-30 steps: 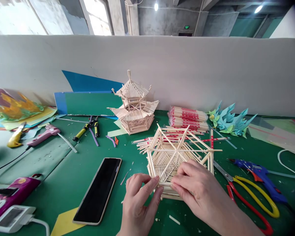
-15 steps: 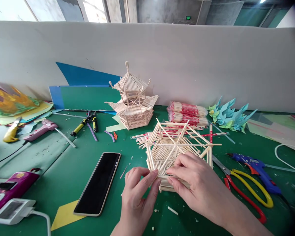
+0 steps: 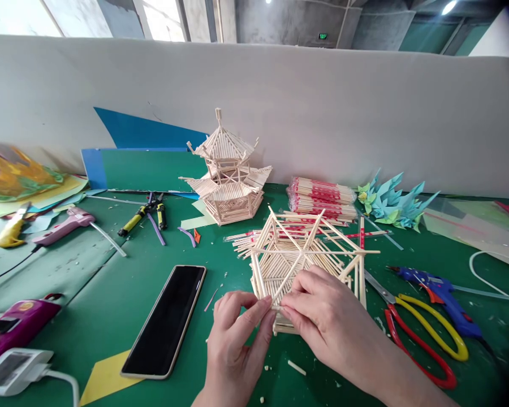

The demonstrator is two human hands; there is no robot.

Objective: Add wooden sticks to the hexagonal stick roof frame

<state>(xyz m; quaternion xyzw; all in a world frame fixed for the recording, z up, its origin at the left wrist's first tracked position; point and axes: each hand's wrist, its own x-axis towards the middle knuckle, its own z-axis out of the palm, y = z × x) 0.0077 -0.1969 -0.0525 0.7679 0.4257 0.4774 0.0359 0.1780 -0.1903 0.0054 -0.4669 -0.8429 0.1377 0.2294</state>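
A six-sided frame of pale wooden sticks stands on the green table before me, with crossing sticks over a slatted floor. My left hand pinches its near left corner between thumb and forefinger, where several stick ends meet. Close beside it, my right hand has its thumb and fingertips closed on a short stick along the frame's near edge. My fingers cover most of that stick. Behind the frame, to the left, rises a finished-looking stick pagoda with two tiers of roof.
Right of the frame lie red-and-yellow scissors and a blue glue gun. A phone is at left, near a pink glue gun and pliers. Packed stick bundles and a blue paper plant sit behind.
My right hand has slid slightly left along the near edge, bringing its fingertips closer to my left hand. The left hand keeps its pinch at the corner. The view has shifted a little.
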